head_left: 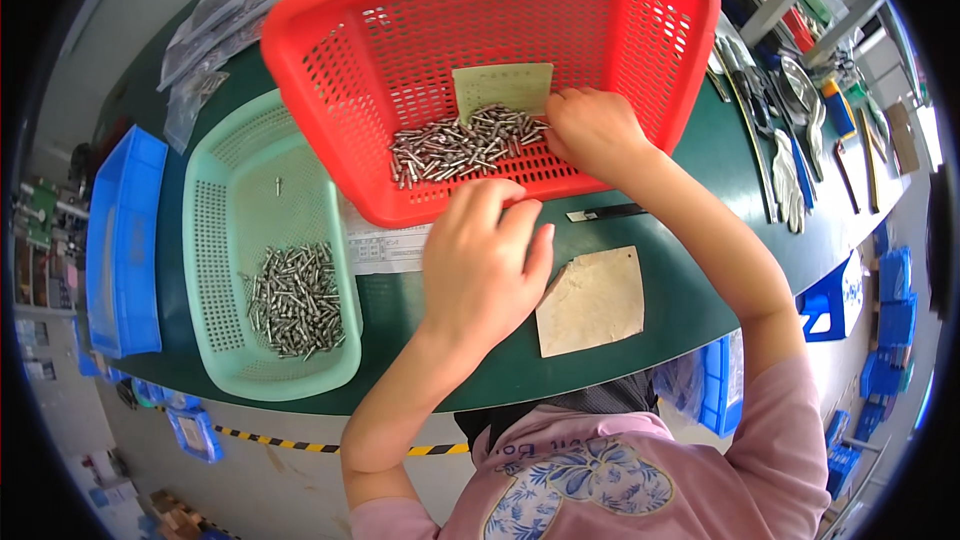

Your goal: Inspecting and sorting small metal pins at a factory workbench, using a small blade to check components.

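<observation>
A large red basket point(650, 70) with holed walls stands tilted toward me, holding a heap of small metal pins point(465, 145) and an upright pale green card point(505, 88). My right hand point(600, 135) is inside it at the right end of the heap, its fingers curled and their tips hidden. Just in front of the basket's near rim is my left hand point(485, 265), fingers bent but apart, with nothing visible in them. On the left a mint green basket point(215, 340) holds a second heap of metal pins point(295, 300), plus one loose pin point(278, 186) farther back.
On the green table lie a black-handled utility knife point(608, 212), a torn beige card point(592, 302) and a printed paper sheet point(388, 248). A blue bin point(125, 240) stands at the far left. Gloves point(787, 180) and hand tools lie at the right, plastic bags point(225, 15) back left.
</observation>
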Available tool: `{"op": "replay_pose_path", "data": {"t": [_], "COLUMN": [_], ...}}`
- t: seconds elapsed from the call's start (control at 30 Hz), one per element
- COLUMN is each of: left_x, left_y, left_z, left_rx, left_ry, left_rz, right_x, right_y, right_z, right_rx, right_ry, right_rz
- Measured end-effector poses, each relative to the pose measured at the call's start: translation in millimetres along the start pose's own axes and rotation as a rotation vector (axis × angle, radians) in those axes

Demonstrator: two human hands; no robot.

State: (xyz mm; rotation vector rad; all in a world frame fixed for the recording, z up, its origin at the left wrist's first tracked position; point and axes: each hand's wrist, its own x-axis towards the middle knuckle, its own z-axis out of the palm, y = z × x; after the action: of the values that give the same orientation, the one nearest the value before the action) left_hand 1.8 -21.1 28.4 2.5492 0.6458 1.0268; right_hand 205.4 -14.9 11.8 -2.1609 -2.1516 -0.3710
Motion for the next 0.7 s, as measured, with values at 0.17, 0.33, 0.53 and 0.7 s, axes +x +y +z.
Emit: {"op": "replay_pose_path", "data": {"t": [0.17,0.33,0.53,0.7], "left_x": [-12.1,-16.3,-20.8,-22.4], "left_y": [-13.6,-18.9,-20.2,-20.6], "left_z": [21.2,22.4,28.7,33.5], "left_rx": [-0.022,-0.05,-0.096,-0.082], "left_ry": [-0.031,0.042,0.042,0.088], "left_rz": [-0.062,-0.089,-0.07,-0.033], "right_x": [3.7,11.1,11.9,11.7], "right_y": [4.8,8.7,3.8,0.5], "right_z": [-2.2,-3.2,-12.7,-6.3], "right_rx": [0.05,0.086,0.195,0.178], "right_ry": [-0.106,-0.194,-0.1,-0.078], "right_rz": [0.1,0.079,0.169,0.19]}}
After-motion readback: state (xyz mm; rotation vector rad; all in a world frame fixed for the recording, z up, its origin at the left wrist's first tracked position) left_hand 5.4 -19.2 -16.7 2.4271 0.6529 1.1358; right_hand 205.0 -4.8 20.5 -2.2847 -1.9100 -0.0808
